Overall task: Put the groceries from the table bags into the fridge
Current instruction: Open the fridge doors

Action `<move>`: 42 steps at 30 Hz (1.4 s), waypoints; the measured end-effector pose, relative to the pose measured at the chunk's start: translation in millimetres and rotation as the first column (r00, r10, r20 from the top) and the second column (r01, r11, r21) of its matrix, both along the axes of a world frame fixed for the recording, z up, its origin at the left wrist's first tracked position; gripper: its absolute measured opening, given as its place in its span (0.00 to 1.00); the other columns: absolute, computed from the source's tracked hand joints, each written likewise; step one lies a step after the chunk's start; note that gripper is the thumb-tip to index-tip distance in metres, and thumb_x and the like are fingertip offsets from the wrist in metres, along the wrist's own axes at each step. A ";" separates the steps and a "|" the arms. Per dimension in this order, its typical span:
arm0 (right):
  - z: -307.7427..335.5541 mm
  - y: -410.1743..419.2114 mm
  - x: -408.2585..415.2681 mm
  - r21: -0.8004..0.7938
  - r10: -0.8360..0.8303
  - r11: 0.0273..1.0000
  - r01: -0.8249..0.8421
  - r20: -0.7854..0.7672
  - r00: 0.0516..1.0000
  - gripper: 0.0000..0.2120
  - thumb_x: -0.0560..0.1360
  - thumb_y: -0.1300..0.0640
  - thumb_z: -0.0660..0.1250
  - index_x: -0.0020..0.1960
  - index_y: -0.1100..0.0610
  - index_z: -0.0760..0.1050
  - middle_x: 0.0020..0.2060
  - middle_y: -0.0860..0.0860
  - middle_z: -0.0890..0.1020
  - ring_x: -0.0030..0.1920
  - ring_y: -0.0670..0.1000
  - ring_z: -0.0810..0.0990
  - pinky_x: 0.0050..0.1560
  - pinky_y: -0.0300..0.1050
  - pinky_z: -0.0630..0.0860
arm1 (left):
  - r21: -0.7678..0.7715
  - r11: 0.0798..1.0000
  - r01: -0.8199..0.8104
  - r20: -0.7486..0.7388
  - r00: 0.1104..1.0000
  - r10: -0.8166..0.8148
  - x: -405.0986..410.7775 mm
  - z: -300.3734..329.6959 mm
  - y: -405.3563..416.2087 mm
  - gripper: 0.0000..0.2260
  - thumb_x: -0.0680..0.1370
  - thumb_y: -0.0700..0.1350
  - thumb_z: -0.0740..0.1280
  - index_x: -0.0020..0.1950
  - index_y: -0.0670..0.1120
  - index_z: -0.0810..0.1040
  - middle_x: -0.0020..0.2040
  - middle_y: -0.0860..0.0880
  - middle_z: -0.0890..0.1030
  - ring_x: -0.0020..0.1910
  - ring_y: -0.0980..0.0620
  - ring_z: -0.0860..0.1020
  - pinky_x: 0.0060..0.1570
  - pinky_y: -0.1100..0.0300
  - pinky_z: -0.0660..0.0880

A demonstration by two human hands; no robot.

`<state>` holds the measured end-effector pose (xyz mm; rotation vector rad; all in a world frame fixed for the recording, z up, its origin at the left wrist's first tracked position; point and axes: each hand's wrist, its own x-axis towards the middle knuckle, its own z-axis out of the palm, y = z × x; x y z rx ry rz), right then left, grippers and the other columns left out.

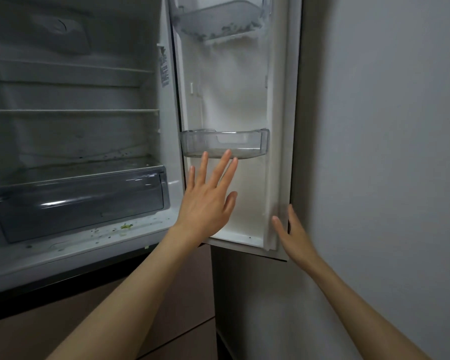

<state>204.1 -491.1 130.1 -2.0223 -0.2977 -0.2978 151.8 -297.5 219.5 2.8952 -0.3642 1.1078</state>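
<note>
Grey wall stands right of the open fridge [70,141], whose shelves hold no groceries; none are in view. Our left hand [208,196] is spread empty just below the door bin [225,144], while our right hand [290,235], fingers loosely open, touches the door [278,126] edge, nearer for swinging it.
</note>
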 end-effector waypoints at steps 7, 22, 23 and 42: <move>-2.5 13.6 -13.3 -0.260 0.000 0.963 0.076 0.279 0.960 0.32 0.79 0.46 0.56 0.76 0.52 0.46 0.76 0.47 0.46 0.75 0.45 0.45 0.71 0.38 0.45 | -0.006 0.998 0.062 -0.037 0.997 -0.063 4.7 -7.9 0.3 0.29 0.81 0.50 0.54 0.76 0.55 0.40 0.75 0.53 0.34 0.74 0.47 0.33 0.72 0.49 0.38; -22.8 207.8 -1.8 -0.546 0.438 0.813 -0.202 0.345 0.830 0.30 0.79 0.47 0.57 0.75 0.49 0.47 0.76 0.48 0.49 0.75 0.46 0.46 0.74 0.44 0.45 | -0.301 0.901 -0.313 -0.198 0.945 0.262 -37.4 -104.3 202.0 0.26 0.81 0.50 0.56 0.76 0.54 0.49 0.77 0.50 0.43 0.75 0.51 0.39 0.74 0.51 0.45; -21.9 225.8 3.6 -0.531 0.444 0.818 -0.222 0.336 0.831 0.30 0.79 0.48 0.58 0.76 0.49 0.48 0.76 0.48 0.50 0.75 0.46 0.47 0.72 0.42 0.44 | -0.379 0.869 -0.318 -0.209 0.944 0.254 -34.5 -106.5 218.6 0.26 0.81 0.50 0.56 0.76 0.54 0.50 0.77 0.51 0.43 0.75 0.51 0.40 0.73 0.52 0.46; 37.4 446.0 158.9 0.917 0.671 0.398 -0.024 -0.273 0.690 0.24 0.81 0.55 0.57 0.73 0.62 0.57 0.70 0.62 0.66 0.68 0.61 0.69 0.62 0.52 0.69 | -0.804 -0.581 0.129 0.178 0.984 -0.029 107.6 -58.2 420.0 0.20 0.82 0.43 0.53 0.74 0.41 0.56 0.71 0.39 0.65 0.68 0.40 0.68 0.58 0.49 0.69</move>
